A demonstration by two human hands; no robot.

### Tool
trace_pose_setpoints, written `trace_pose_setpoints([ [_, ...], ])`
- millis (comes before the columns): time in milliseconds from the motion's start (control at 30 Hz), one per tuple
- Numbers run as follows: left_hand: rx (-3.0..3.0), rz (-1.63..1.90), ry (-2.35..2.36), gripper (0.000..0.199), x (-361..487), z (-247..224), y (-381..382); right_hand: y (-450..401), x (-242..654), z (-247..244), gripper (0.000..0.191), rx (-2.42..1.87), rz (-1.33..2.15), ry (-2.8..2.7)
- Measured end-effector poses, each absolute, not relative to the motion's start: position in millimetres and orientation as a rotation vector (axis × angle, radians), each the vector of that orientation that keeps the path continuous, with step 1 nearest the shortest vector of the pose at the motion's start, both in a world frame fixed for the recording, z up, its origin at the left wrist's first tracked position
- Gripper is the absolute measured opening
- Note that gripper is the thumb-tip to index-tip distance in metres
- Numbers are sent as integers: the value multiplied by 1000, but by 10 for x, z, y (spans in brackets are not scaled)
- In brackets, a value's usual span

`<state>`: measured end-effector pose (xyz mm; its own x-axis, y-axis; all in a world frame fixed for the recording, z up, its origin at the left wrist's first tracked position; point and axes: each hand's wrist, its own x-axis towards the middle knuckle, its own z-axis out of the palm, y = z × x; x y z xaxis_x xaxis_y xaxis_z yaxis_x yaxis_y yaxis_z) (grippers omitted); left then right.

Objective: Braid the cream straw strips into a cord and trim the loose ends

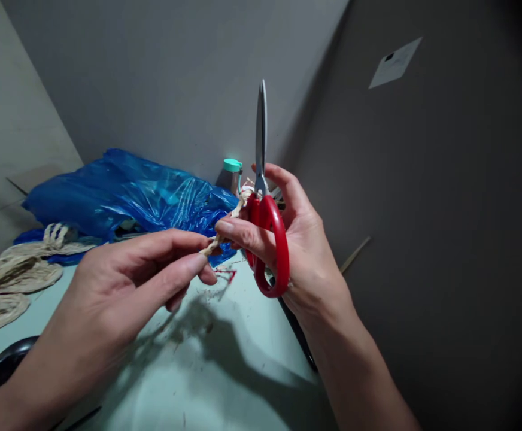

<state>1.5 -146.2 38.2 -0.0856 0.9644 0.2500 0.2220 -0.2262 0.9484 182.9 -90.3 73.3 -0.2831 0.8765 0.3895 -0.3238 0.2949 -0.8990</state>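
Between my two hands runs a short pale braided cord [212, 246], raised above the table. The thumb and fingers of my left hand [130, 293] pinch its lower end. My right hand [297, 239] grips the same cord farther up between thumb and fingers. Red-handled scissors [275, 245] hang on my right hand, the thumb passing through a handle loop. Their blades point upward and lie together. Part of the cord's upper end is hidden behind the scissors and my right fingers.
A blue plastic bag [126, 191] lies along the back wall. Bundles of pale braided cord [14, 275] are at the left. Behind my hands stands a bottle with a turquoise cap [232, 165]. A black object [5, 362] sits by my left forearm. Scraps and a red thread [227, 274] lie on the pale green table [184, 383].
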Motion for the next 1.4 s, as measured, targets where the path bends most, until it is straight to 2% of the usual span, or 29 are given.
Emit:
trace_pose_setpoints([
  [167, 1459, 1269, 1269, 11, 26, 423, -1441, -916, 1832, 746, 67, -581, 1299, -1431],
  [533, 1503, 1223, 1197, 12, 110, 451, -1416, -898, 1846, 739, 67, -676, 1253, -1473],
  [900, 1561, 1236, 1392, 24, 48, 484, -1445, -849, 1845, 691, 69, -722, 1204, -1421],
  [1067, 1685, 1341, 1483, 15, 65, 571, -1428, -842, 1853, 681, 70, -692, 1248, -1377],
  [1233, 1709, 1171, 1466, 32, -9, 627, -1403, -813, 1921, 703, 50, -768, 1136, -1561],
  [1400, 1431, 1148, 1198, 24, -127, 666, -1367, -827, 2033, 750, 30, -732, 634, -1997],
])
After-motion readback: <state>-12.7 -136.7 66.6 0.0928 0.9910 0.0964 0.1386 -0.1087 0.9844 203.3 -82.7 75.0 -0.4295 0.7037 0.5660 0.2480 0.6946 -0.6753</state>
